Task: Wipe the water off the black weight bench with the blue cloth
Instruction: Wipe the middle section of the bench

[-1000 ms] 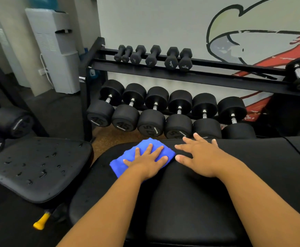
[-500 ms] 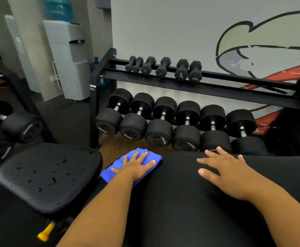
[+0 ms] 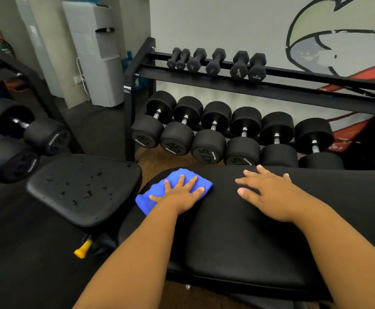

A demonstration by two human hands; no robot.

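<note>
Gym counter (image 3: 237,237): left hand (image 3: 182,192) pressed flat on blue cloth (image 3: 157,186), mid-wipe; right hand (image 3: 269,192) open; droplet-covered seat pad (image 3: 79,192) probably next.

**Black bench, cloth and two hands on top**

Long black weight bench pad (image 3: 237,237) taken as landmark. Blue cloth (image 3: 157,186) lying on its far left corner, slightly over the edge. Left hand (image 3: 182,192) pressed flat on the cloth, fingers spread. Right hand (image 3: 269,195) resting flat on the bare pad, right of the cloth. Just left of the pad, a separate seat pad (image 3: 81,188), beaded with water drops (image 3: 88,192).
</note>
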